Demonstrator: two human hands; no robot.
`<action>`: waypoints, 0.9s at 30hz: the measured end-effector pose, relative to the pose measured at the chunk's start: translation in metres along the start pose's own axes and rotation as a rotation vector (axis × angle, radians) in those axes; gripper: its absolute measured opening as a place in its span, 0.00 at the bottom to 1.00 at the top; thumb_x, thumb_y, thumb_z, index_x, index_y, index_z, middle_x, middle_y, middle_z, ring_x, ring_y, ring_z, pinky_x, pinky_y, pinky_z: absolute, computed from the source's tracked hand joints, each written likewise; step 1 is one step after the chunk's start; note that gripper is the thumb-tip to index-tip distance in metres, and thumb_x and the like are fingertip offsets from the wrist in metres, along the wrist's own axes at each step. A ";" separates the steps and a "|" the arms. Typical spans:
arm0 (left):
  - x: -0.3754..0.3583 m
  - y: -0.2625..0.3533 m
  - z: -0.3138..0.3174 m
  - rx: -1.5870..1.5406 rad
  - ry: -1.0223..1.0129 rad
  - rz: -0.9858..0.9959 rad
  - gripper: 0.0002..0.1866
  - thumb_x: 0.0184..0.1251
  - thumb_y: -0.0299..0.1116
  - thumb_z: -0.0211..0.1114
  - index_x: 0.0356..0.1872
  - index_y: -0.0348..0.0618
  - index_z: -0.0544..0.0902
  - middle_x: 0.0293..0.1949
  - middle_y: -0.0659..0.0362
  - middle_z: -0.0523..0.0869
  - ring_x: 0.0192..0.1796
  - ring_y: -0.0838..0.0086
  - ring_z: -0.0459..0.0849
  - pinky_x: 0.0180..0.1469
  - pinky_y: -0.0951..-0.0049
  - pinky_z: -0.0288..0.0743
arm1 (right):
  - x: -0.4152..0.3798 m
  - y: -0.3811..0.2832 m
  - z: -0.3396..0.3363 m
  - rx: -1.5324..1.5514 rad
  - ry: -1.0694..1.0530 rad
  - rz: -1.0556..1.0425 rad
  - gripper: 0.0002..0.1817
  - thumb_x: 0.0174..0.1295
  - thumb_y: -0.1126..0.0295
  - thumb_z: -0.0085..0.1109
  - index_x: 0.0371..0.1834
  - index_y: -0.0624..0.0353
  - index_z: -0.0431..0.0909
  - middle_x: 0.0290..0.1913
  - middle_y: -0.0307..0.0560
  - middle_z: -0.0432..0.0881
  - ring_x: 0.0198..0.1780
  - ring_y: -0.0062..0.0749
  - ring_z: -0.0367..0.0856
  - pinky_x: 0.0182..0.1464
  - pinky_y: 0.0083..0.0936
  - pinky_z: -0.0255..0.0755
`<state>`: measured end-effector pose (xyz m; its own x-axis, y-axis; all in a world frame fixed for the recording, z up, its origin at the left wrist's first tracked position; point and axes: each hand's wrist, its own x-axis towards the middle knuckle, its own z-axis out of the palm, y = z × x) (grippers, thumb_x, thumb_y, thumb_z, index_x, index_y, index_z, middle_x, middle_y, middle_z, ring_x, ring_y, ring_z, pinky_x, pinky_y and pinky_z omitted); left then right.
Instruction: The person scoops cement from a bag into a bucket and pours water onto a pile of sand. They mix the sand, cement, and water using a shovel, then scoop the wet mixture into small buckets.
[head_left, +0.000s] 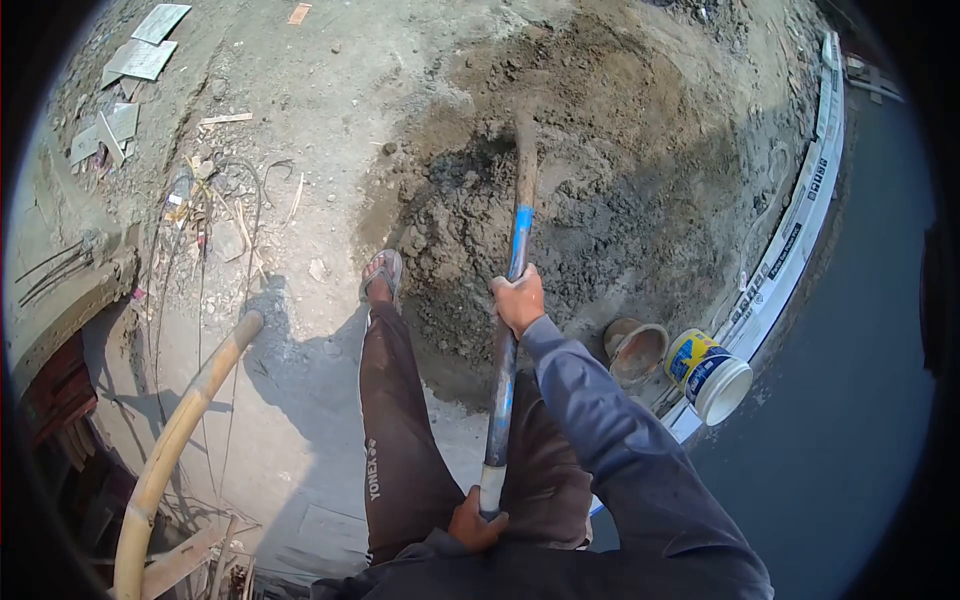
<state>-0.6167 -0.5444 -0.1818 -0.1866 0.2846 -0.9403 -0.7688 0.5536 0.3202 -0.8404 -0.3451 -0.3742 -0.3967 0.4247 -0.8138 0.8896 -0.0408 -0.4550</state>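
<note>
A long tool handle [510, 330], muddy with blue patches, runs from my waist out into a heap of wet grey-brown mortar [620, 200]. Its far end lies on the heap's top, and the tool head is not visible. My right hand [518, 300] is closed around the middle of the handle, arm outstretched in a grey-blue sleeve. Close to my body, my left hand [476, 522] grips the near end of the handle. My left foot in a sandal [383, 275] stands at the heap's near edge.
Two buckets lie tipped at the heap's right edge, a muddy brown one [636, 350] and a yellow, blue and white one [710, 376]. A printed white strip [800, 225] borders the right side. A bamboo pole [180, 420] slants at the left. Tile scraps [140, 60] and wires litter the far left.
</note>
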 end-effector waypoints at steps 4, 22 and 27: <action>0.128 0.039 0.042 -0.352 0.019 0.171 0.19 0.52 0.30 0.67 0.42 0.38 0.70 0.27 0.60 0.78 0.31 0.75 0.79 0.35 0.71 0.73 | 0.119 -0.032 0.022 -0.207 -0.009 -0.211 0.18 0.50 0.66 0.62 0.39 0.65 0.69 0.33 0.59 0.80 0.36 0.47 0.83 0.40 0.37 0.76; 0.118 0.051 0.085 -0.511 0.045 0.187 0.24 0.45 0.33 0.68 0.46 0.38 0.73 0.31 0.51 0.81 0.33 0.61 0.82 0.39 0.65 0.74 | 0.102 -0.044 0.008 -0.393 -0.039 -0.212 0.17 0.49 0.64 0.61 0.37 0.64 0.70 0.28 0.55 0.79 0.30 0.42 0.82 0.34 0.34 0.75; 0.205 0.098 0.035 -0.711 0.069 0.182 0.19 0.47 0.29 0.66 0.43 0.36 0.74 0.29 0.54 0.82 0.29 0.70 0.81 0.35 0.71 0.75 | 0.174 -0.109 0.094 -0.547 -0.005 -0.341 0.21 0.49 0.62 0.63 0.42 0.65 0.73 0.43 0.63 0.80 0.48 0.53 0.79 0.50 0.37 0.73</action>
<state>-0.7089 -0.4045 -0.3396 -0.3688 0.2608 -0.8922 -0.9286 -0.1453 0.3414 -1.0278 -0.3515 -0.5004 -0.6773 0.3285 -0.6583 0.7000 0.5631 -0.4392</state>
